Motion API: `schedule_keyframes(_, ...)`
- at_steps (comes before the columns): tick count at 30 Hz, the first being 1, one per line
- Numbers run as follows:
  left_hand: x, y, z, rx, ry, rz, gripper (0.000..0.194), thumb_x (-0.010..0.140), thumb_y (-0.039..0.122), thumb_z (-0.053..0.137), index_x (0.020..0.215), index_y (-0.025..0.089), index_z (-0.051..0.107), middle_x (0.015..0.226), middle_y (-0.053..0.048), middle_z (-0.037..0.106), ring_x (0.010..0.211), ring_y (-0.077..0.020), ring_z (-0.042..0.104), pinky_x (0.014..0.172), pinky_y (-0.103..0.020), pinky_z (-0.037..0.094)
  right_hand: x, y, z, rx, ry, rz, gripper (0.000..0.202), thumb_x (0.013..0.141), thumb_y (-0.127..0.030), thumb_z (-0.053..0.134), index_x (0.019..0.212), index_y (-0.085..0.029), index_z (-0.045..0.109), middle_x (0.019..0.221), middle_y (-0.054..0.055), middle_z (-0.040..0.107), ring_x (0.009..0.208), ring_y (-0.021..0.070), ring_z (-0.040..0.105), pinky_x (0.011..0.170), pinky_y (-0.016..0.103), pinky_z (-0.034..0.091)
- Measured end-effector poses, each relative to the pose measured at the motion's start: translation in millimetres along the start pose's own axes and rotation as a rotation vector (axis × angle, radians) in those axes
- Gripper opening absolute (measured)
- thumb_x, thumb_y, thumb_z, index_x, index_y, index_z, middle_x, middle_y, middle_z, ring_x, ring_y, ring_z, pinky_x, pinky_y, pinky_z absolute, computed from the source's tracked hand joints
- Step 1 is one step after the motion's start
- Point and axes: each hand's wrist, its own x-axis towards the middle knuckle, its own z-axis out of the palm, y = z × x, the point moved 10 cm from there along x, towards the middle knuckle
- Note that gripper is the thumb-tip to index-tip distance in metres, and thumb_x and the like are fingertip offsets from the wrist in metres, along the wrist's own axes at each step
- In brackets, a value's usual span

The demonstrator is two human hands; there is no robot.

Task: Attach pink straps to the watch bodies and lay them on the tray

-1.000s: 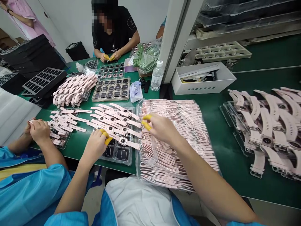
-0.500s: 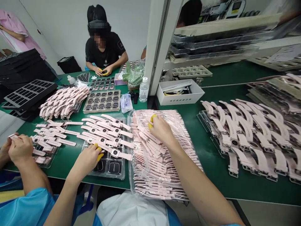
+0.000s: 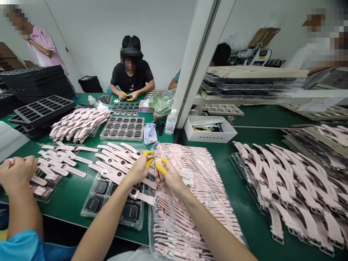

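Meeting above the strap bag [image 3: 206, 188], left hand [image 3: 140, 168] and right hand [image 3: 168, 177] pinch closed; held item hidden.

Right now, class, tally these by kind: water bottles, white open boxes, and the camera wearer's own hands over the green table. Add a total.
water bottle: 1
white open box: 1
wearer's hands: 2 (left hand, right hand)
Total: 4
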Motion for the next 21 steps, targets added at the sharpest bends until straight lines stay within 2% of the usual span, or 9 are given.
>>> schedule_keyframes(3, -5.4, -0.5, 11.6, 0.039, -0.004, 0.12, 0.047, 0.089, 0.007, 0.045, 0.132, 0.021, 0.058, 0.131, -0.014, 0.065, 0.127, -0.0269, 0.061, 0.112, -0.049, 0.05, 2.3, 4.1, 1.0, -0.062, -0.019, 0.011, 0.049, 0.083, -0.068, 0.071, 0.087, -0.023, 0.051, 0.063, -0.005, 0.057, 0.047, 0.0096, 0.044, 0.045, 0.022, 0.034)
schedule_keyframes(7, -15.5, 4.4, 9.2, 0.055, -0.016, 0.161, 0.056, 0.084, 0.003, 0.045, 0.135, 0.021, 0.06, 0.131, -0.013, 0.067, 0.126, -0.0253, 0.062, 0.111, -0.048, 0.051, 0.6, 10.0, 8.2, -0.112, -0.119, 0.067, 0.05, 0.083, -0.069, 0.07, 0.081, -0.022, 0.053, 0.058, -0.005, 0.055, 0.045, 0.0087, 0.041, 0.043, 0.022, 0.03)
schedule_keyframes(10, -17.6, 10.7, 6.2, 0.03, -0.024, 0.188, 0.059, 0.083, 0.002, 0.043, 0.135, 0.021, 0.061, 0.129, -0.011, 0.068, 0.124, -0.0239, 0.063, 0.11, -0.045, 0.052, -0.2, 10.0, 7.9, -0.073, -0.127, 0.085, 0.05, 0.082, -0.067, 0.073, 0.078, -0.021, 0.053, 0.053, -0.006, 0.05, 0.044, 0.0077, 0.036, 0.044, 0.022, 0.027)
schedule_keyframes(17, -18.1, 13.0, 5.9, 0.041, 0.023, 0.171, 0.055, 0.087, 0.004, 0.044, 0.137, 0.022, 0.06, 0.128, -0.012, 0.067, 0.121, -0.0249, 0.063, 0.108, -0.045, 0.053, 1.0, 13.5, 1.6, 0.11, -0.075, 0.123, 0.046, 0.079, -0.061, 0.078, 0.083, -0.022, 0.054, 0.051, -0.009, 0.046, 0.043, 0.0072, 0.03, 0.043, 0.021, 0.023)
schedule_keyframes(21, -18.6, 14.4, 9.1, 0.049, 0.009, 0.153, 0.049, 0.096, 0.012, 0.044, 0.142, 0.021, 0.056, 0.13, -0.013, 0.062, 0.121, -0.0259, 0.06, 0.109, -0.045, 0.051, 0.3, 16.2, -1.2, 0.197, -0.052, 0.176, 0.049, 0.074, -0.058, 0.083, 0.08, -0.023, 0.049, 0.05, -0.01, 0.042, 0.041, 0.0062, 0.026, 0.04, 0.02, 0.021)
